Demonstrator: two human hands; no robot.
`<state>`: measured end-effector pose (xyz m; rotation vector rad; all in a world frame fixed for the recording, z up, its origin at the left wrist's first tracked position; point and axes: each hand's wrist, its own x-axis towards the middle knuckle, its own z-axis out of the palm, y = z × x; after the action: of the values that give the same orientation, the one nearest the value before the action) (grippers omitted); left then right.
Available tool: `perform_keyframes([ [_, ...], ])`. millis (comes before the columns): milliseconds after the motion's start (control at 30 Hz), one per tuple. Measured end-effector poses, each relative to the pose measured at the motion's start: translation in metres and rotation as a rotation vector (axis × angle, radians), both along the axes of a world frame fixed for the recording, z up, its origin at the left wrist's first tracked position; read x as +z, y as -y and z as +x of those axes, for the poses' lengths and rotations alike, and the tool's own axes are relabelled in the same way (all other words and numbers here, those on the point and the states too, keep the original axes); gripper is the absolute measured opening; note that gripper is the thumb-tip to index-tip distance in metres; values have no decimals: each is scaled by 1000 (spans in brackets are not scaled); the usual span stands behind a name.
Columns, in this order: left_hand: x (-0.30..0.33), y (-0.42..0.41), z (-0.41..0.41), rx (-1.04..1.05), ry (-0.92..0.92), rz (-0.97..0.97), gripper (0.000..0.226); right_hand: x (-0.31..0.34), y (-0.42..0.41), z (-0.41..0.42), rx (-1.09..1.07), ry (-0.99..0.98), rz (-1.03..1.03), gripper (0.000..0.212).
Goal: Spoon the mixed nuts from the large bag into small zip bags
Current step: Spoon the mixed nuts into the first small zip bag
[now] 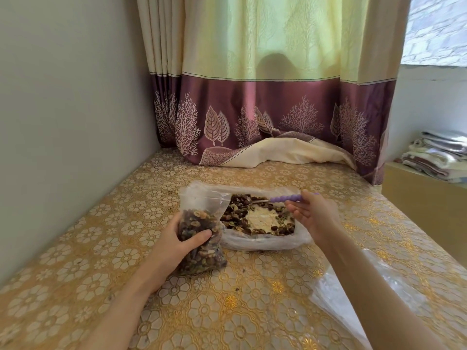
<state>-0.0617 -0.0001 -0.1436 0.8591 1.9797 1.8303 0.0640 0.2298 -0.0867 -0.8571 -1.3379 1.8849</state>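
My left hand (182,238) grips the nut-filled zip bag (202,236); my right hand (312,213) pinches the spoon (267,200) over the half-emptied large bag (262,223); near table (227,311) lies open.

Spoon (273,199) handle end hidden inside the right hand (312,215), bowl buried among the nuts, left hand (177,238) fingers hidden behind the small zip bag (201,233), clear plastic (336,296) partly under the right forearm
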Motion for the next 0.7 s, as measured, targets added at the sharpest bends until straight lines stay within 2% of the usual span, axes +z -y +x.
perform_keyframes([
  [167,-1,0,-2,-8,25,4,53,17,2,1,15,-70,60,33],
  [367,-1,0,-3,-17,28,-8,54,33,17,0,134,-150,103,35],
  [567,-1,0,-3,-28,41,-22,59,43,39,-3,281,-175,293,33],
  [700,0,1,-3,-59,45,-10,77,46,44,0,361,-244,394,30],
])
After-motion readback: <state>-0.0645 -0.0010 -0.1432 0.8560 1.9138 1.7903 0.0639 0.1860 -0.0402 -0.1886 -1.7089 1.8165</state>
